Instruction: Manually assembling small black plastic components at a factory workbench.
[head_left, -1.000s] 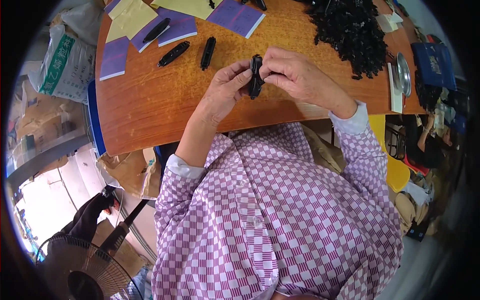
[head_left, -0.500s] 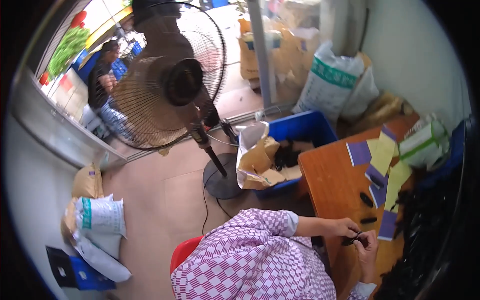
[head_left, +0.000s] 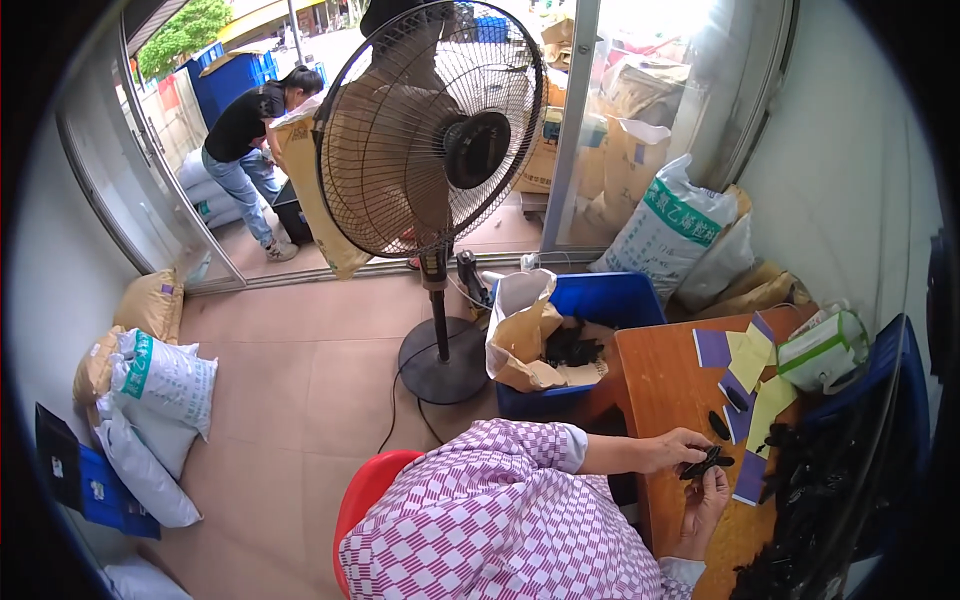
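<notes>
- Black part [head_left: 704, 463]: a small dark oblong piece held over the counter [head_left: 668, 385], at the lower right of the view, between the person's two hands.
- Its long axis runs slanted, from the lower left end up toward the far right, roughly across the gap between the hands.
- Left hand [head_left: 676, 450] lies just left of the part and slightly farther; its fingers are curled and pinch the part's left end. This hand looks nearer to the part's middle.
- Right hand [head_left: 709, 500] sits just below the part, on the near side, palm turned up toward it; its fingertips touch the underside. Half closed, not a fist; I cannot tell how firmly it grips.
- Loose black pieces [head_left: 722, 423] lie on the counter just beyond the hands, apart from the held part.
- Purple and yellow sheets [head_left: 752, 362] are spread farther along the counter, toward the far right.
- A heap of black parts [head_left: 815, 470] fills the counter's right side, near the right hand.
- A blue bin [head_left: 612, 305] with a paper bag [head_left: 522, 340] of dark parts stands on the floor left of the counter.
- Farther left stands a fan [head_left: 432, 130]; another person [head_left: 248, 150] bends over sacks beyond the glass.
</notes>
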